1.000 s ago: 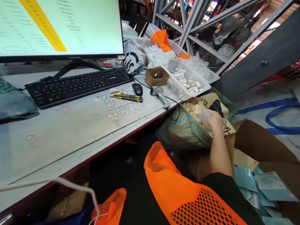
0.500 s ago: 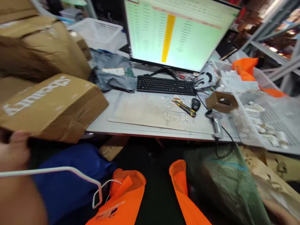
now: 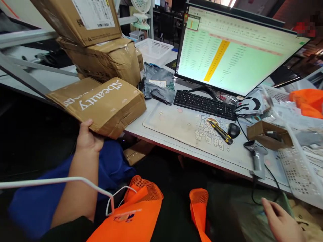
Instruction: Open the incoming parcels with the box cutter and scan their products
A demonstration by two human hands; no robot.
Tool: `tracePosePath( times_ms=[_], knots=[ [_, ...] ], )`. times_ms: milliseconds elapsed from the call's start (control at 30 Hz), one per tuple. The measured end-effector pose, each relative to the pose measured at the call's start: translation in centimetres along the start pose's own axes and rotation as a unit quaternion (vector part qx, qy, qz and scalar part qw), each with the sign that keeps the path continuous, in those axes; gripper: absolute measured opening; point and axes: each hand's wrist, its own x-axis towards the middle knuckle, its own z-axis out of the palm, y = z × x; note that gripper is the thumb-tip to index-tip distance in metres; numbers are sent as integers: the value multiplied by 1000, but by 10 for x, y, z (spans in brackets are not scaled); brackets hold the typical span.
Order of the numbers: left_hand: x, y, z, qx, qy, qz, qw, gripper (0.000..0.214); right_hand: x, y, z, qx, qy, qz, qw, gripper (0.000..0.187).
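Note:
My left hand (image 3: 90,137) grips the near edge of a brown cardboard box (image 3: 118,102) with white "beauty" lettering, its thumb on top and the other fingers hidden underneath. The box lies tilted at the desk's left end, with a flap or flatter part reaching left. Taped cartons (image 3: 111,55) are stacked right behind it. At the lower right, my right hand (image 3: 282,218) is empty, thumb and fingers slightly apart, above a dark green bag (image 3: 252,208). A grey barcode scanner (image 3: 257,159) lies on the desk near that hand.
On the desk (image 3: 148,111) are a grey plastic parcel (image 3: 158,84), a keyboard (image 3: 204,103), a mouse (image 3: 234,130), a yellow-black utility knife (image 3: 220,132) and a monitor (image 3: 237,50). A white basket (image 3: 300,168) stands right. A white cable (image 3: 63,181) crosses my left forearm.
The view has swung left, bringing the stacked cartons into sight. My left hand still holds the box. My right hand has come further into view at the lower right.

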Motion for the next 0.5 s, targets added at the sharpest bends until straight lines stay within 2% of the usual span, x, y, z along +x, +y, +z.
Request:
tracePosePath(
  times_ms=[67,133,233,300,400,500],
  knots=[
    [-17,0,-8,11,-24,-59,998,70,-5,-36,23,64,-17,-48,997,51],
    [-27,-2,-16,24,-51,-73,996,63,-16,-84,42,143,-48,-141,978,53],
    [-32,-8,-21,26,-76,-19,997,59,-34,-159,64,216,-122,-291,924,47],
    [-33,-13,-20,26,-73,36,996,59,-43,-200,72,218,-145,-356,897,42],
    [-44,-19,-19,26,-65,82,994,61,-54,-240,73,222,-160,-421,865,35],
    [-65,-20,-25,20,-68,61,996,59,-69,-266,68,255,-148,-472,831,29]
  ],
)
